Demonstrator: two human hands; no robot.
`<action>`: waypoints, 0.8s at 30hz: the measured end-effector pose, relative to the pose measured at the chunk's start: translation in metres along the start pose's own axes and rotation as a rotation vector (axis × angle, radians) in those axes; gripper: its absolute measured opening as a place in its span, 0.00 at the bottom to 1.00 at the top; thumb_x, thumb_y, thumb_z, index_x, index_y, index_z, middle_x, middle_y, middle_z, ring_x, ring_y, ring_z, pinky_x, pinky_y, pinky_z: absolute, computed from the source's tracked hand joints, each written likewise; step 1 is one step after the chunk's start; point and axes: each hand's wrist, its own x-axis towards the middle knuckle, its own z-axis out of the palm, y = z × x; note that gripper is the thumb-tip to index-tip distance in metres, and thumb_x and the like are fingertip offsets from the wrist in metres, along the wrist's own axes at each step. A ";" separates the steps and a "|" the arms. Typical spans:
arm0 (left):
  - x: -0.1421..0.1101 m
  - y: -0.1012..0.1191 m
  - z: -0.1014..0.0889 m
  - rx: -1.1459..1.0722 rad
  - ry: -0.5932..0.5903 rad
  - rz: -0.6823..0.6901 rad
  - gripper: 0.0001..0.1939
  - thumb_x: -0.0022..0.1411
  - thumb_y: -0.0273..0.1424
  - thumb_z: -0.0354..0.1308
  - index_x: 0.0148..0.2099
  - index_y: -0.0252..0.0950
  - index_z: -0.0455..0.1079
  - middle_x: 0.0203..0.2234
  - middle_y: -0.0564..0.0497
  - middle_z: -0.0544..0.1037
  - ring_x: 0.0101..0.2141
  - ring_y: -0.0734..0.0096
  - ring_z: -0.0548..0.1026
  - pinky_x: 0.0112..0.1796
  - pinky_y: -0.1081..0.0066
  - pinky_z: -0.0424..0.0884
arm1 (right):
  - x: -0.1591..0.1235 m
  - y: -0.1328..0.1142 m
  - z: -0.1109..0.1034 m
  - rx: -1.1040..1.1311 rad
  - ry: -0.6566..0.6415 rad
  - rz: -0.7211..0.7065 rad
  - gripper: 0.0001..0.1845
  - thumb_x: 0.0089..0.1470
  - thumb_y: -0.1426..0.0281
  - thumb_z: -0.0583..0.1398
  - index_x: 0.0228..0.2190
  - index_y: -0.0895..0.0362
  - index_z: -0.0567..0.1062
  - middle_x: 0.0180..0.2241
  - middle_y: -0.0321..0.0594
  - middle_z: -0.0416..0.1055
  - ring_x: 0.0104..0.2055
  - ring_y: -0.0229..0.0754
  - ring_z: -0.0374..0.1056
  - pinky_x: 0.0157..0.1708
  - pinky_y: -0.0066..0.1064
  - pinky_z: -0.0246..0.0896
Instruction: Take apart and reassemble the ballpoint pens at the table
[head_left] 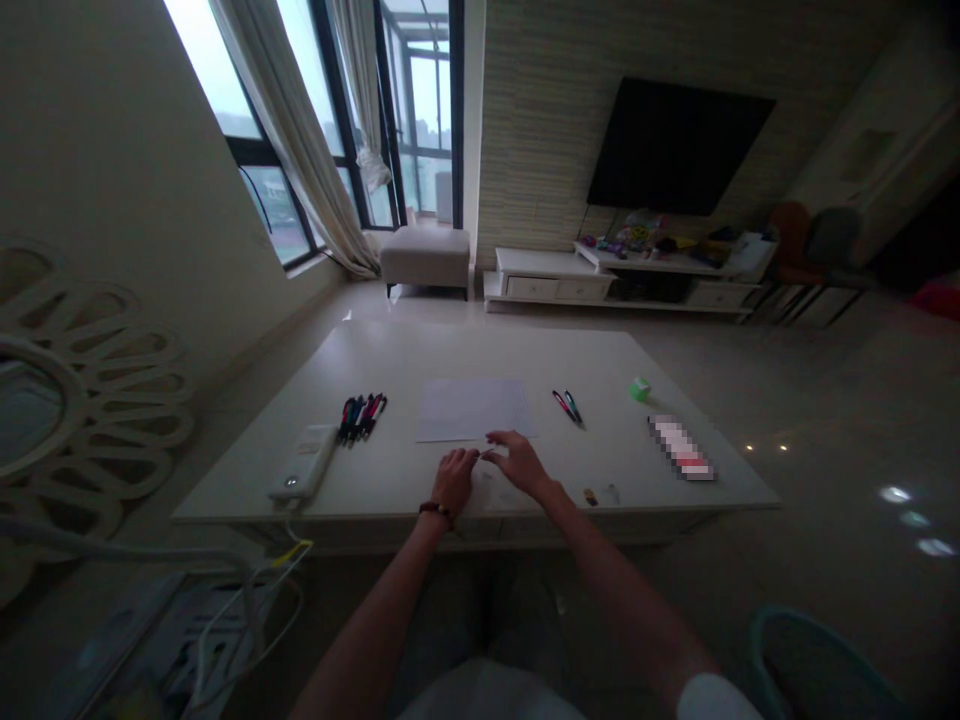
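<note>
My left hand (pixel 454 480) and my right hand (pixel 519 463) rest close together near the front edge of a white table (pixel 480 350), fingertips almost meeting. Whether anything small lies between the fingers is too hard to see. Just beyond them lies a sheet of white paper (pixel 472 410). A bunch of pens (pixel 362 417) lies to its left, beside a white power strip (pixel 304 463). Two more pens (pixel 568 406) lie to its right. Farther right are a green roll of tape (pixel 640 389) and a blurred box (pixel 681 447).
Small scraps (pixel 600 495) lie right of my right hand. Cables (pixel 247 600) and a white ornate mirror frame (pixel 90 400) sit low at the left. A teal chair rim (pixel 795 640) is at lower right. A cluttered TV cabinet (pixel 622 280) stands beyond the table.
</note>
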 end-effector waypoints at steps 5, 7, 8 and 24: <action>0.002 -0.004 0.000 -0.078 0.201 -0.188 0.12 0.64 0.27 0.39 0.40 0.36 0.64 0.33 0.47 0.71 0.36 0.66 0.67 0.38 0.66 0.62 | -0.032 0.002 0.020 -0.016 0.047 0.145 0.17 0.43 0.61 0.64 0.36 0.57 0.73 0.32 0.42 0.70 0.34 0.43 0.64 0.35 0.33 0.60; 0.003 -0.003 0.000 -0.080 0.212 -0.185 0.11 0.64 0.29 0.40 0.40 0.36 0.64 0.33 0.47 0.71 0.37 0.66 0.67 0.39 0.66 0.62 | -0.042 -0.001 0.029 -0.082 -0.009 0.131 0.13 0.43 0.63 0.64 0.33 0.55 0.74 0.32 0.41 0.69 0.36 0.44 0.64 0.37 0.35 0.59; 0.003 -0.003 0.000 -0.064 0.195 -0.174 0.11 0.64 0.30 0.41 0.39 0.37 0.64 0.32 0.47 0.71 0.36 0.66 0.67 0.39 0.67 0.61 | -0.044 -0.003 0.033 -0.112 -0.020 0.131 0.10 0.44 0.65 0.64 0.32 0.54 0.74 0.33 0.41 0.69 0.37 0.45 0.64 0.38 0.36 0.58; -0.001 0.003 0.000 0.188 -0.076 -0.012 0.09 0.64 0.30 0.43 0.38 0.39 0.65 0.33 0.50 0.69 0.36 0.67 0.64 0.37 0.68 0.57 | -0.026 0.012 0.002 0.540 0.120 0.309 0.12 0.47 0.65 0.58 0.31 0.59 0.75 0.25 0.40 0.73 0.25 0.38 0.68 0.29 0.31 0.64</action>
